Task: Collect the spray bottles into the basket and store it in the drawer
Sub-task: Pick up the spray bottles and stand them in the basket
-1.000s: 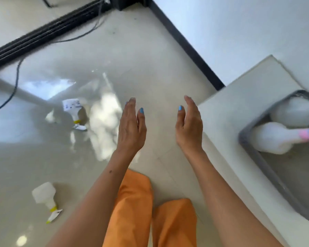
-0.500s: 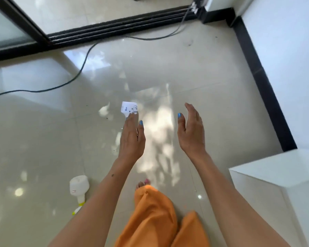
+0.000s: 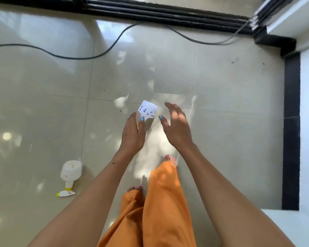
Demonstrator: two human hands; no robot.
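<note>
A white spray bottle with dark drop marks (image 3: 148, 110) lies on the glossy tiled floor, its neck hidden behind my left hand (image 3: 133, 134). That hand hovers just below the bottle, fingers apart, holding nothing. My right hand (image 3: 177, 128) is open to the right of the bottle, apart from it. A second white spray bottle with a yellow collar and nozzle (image 3: 70, 174) lies on its side on the floor at the lower left. The basket and drawer are out of view.
A black cable (image 3: 89, 57) snakes across the floor at the back, below a black sliding-door track (image 3: 159, 14). A black skirting strip (image 3: 292, 132) runs along the white wall on the right. A white cabinet corner (image 3: 292, 227) shows at lower right. My orange trouser legs and bare feet stand below.
The view has swung away from the cabinet and basket toward the floor. Both hands have come closer to the marked bottle, which now lies between their fingertips.
</note>
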